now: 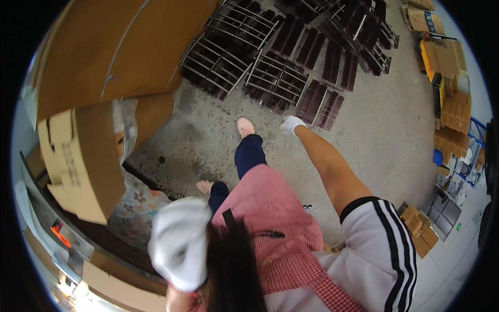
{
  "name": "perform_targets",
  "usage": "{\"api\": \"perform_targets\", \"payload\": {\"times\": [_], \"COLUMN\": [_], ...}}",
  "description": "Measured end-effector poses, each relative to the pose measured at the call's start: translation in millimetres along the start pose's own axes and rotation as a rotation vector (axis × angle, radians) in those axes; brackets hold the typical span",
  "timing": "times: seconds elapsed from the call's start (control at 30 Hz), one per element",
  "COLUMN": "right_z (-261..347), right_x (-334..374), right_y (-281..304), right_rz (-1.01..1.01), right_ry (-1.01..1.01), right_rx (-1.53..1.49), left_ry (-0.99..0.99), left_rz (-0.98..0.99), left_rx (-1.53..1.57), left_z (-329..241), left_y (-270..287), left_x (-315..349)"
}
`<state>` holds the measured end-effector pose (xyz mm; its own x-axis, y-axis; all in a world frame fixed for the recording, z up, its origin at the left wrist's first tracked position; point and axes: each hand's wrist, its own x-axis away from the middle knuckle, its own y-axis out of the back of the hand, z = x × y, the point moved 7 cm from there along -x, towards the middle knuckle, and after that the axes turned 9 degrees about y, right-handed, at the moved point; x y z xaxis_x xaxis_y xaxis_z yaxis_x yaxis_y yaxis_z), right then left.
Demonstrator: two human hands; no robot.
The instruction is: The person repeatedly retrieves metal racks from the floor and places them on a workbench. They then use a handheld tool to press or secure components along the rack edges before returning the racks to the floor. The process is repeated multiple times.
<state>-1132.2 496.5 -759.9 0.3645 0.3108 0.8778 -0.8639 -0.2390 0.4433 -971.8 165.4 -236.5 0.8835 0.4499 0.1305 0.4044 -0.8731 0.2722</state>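
My right hand (293, 125), in a white glove, reaches forward above the concrete floor. Its fingers look curled together, and anything inside them is hidden. Just beyond it in the picture lies a pair of dark bristly strips (319, 105); I cannot tell whether the hand touches them. Close to the camera, my left hand (179, 244) is raised in a white glove, smeared by motion, with its fingers not readable. Several metal racks (277, 80) filled with rows of dark purplish-brown pieces lie on the floor ahead.
A large brown cardboard sheet or box (130, 57) rises at the left, above an opened carton (86, 166). Flower-patterned cloth (138, 208) lies beside the carton. Along the right wall stand stacked cardboard boxes (455, 114) and a blue-framed shelf (475, 130). More cartons (420, 231) sit lower right.
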Motion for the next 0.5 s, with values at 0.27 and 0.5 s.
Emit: {"api": "perform_targets", "payload": {"times": [0.27, 0.5], "right_z": [-20, -37], "right_x": [-151, -218], "right_y": [75, 56], "right_rz": [-0.269, -0.418], "right_ry": [-0.305, 0.004], "right_rx": [-0.011, 0.053], "left_ry": [1.254, 1.536], "left_rz": [-0.055, -0.332], "left_rx": [0.573, 0.537], "left_z": [325, 421], "left_y": [-141, -105], "left_x": [104, 221]}}
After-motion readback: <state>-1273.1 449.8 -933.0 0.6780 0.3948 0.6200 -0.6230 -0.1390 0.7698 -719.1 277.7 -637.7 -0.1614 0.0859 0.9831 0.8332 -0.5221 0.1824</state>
